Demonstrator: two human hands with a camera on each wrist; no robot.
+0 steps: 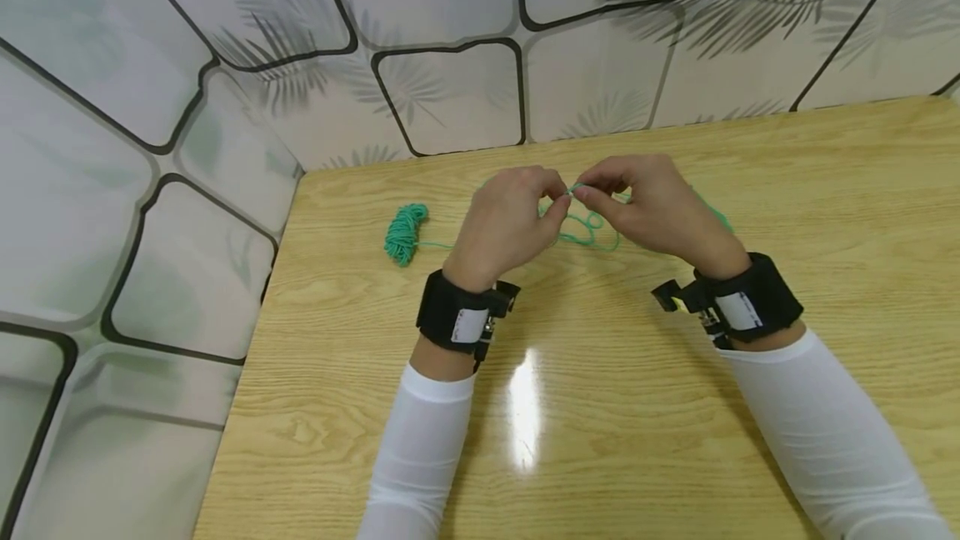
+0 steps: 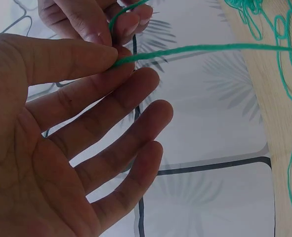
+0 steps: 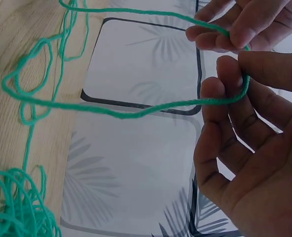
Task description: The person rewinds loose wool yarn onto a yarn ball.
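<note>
In the head view my left hand and right hand meet fingertip to fingertip above the far part of the table. Between thumb and index finger, my left hand pinches a strand of green yarn; its other fingers are spread. My right hand pinches the same yarn close by, and the strand droops from both hands in a long loop. A wound bundle of green yarn lies left of my left hand, a strand running from it.
Loose coils of yarn lie on the wooden table beneath the hands. A tangled yarn heap, mostly hidden in the head view, lies near my right hand. A patterned wall rises behind the table and at its left.
</note>
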